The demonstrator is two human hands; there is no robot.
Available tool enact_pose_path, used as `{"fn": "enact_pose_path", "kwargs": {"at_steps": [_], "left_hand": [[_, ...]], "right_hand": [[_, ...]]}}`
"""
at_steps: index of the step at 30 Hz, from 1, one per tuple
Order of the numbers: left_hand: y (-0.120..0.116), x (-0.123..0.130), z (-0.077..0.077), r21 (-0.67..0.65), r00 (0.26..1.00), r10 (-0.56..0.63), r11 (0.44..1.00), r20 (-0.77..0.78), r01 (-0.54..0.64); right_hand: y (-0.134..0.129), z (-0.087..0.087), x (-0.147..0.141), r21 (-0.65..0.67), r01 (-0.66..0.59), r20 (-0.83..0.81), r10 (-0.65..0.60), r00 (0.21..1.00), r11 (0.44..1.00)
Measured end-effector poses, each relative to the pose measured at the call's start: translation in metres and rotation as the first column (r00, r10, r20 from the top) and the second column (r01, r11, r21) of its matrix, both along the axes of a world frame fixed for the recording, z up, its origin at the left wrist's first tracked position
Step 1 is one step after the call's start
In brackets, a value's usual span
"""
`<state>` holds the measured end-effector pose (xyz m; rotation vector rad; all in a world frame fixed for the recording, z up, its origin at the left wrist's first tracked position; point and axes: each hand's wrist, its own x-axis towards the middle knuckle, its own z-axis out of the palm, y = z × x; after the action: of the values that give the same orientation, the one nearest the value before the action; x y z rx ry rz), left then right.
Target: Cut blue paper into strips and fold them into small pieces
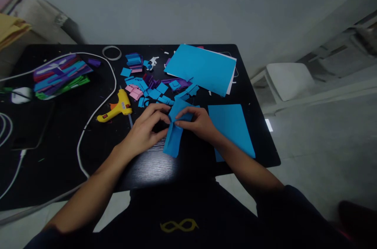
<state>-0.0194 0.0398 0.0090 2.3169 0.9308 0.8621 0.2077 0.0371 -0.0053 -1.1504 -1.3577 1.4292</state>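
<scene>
A folded strip of blue paper (173,139) is held between both hands above the black table. My left hand (149,127) grips its left edge with thumb and fingers. On the other side, my right hand (198,122) pinches the strip near its middle, thumb below the forefinger. The lower part of the strip hangs toward the table's front edge and shows a lengthwise crease. Just beyond the hands lie many small blue paper pieces (154,93), with pink pieces (134,91) and purple ones among them.
A yellow glue gun (116,108) lies left of my left hand, inside a loop of white cable (88,119). Blue sheets (203,68) lie at the back right, another blue sheet (231,127) at the right. Bundled coloured paper (61,76) rests at the left. A white chair (290,80) stands beyond the table.
</scene>
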Motion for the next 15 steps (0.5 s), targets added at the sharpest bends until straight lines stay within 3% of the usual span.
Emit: {"fn": "enact_pose_path", "kwargs": {"at_steps": [15], "left_hand": [[-0.0034, 0.0041, -0.0028, -0.003, 0.998, 0.064, 0.998, 0.014, -0.064]], "right_hand": [[-0.0022, -0.0023, -0.0013, 0.074, 0.042, 0.05, -0.045, 0.998, 0.996]]}}
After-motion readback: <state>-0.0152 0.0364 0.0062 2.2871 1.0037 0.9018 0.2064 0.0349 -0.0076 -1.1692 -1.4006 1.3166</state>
